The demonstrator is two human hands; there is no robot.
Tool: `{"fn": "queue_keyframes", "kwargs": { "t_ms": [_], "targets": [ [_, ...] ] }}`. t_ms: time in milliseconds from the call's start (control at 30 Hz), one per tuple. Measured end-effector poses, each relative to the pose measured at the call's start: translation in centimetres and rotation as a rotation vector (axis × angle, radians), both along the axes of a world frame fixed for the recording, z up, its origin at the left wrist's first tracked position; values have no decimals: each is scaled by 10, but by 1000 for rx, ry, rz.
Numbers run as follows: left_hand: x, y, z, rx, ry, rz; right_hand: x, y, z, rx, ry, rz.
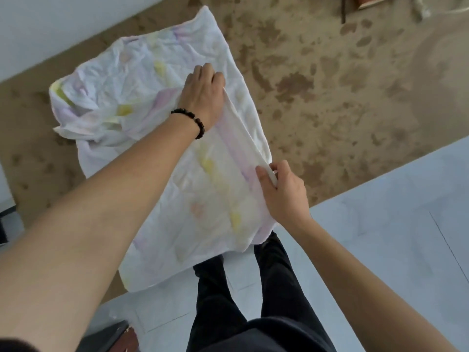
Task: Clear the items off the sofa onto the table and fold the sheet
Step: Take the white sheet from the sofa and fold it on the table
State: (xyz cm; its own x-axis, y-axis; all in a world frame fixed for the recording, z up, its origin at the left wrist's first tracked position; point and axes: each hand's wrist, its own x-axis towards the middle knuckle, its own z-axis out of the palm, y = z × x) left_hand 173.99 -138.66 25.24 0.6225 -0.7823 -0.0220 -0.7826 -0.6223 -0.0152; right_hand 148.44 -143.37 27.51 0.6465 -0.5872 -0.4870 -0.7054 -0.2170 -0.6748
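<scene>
A white sheet [142, 102] with faint yellow and pink patches lies partly folded and crumpled on the tan patterned sofa seat [342, 97]. Its near end hangs over the seat's front edge. My left hand [203, 94], with a dark bead bracelet at the wrist, grips the far end of a folded edge. My right hand [281, 191] pinches the near end of that same edge. The edge runs taut between the two hands.
A pale tiled floor [380, 237] lies in front of the sofa, where my dark-trousered legs [274, 288] stand. A white wall [50, 26] is at the upper left. Dark objects sit at the lower left [119, 334] and upper right [375, 1].
</scene>
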Motion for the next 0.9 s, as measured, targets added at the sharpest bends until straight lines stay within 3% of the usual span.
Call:
{"fn": "queue_keyframes", "kwargs": {
  "t_ms": [300, 467, 567, 700, 800, 900],
  "targets": [
    [7, -35, -36, -34, 14, -43, 4, -11, -33, -237, 108, 139],
    [17, -40, -34, -133, -119, -95, 3, -9, -20, -341, 54, 168],
    [17, -48, -34, -250, -126, -119, 4, -12, -26, -390, 123, 200],
    [8, -52, -46, -269, -36, -114, 6, -12, -30, -405, 182, 193],
    [7, -51, -39, -234, 185, -87, 11, -13, -26, -463, 276, 195],
    [4, -27, -11, -233, 321, -83, 21, -11, -17, -490, 227, 161]
  ]
}}
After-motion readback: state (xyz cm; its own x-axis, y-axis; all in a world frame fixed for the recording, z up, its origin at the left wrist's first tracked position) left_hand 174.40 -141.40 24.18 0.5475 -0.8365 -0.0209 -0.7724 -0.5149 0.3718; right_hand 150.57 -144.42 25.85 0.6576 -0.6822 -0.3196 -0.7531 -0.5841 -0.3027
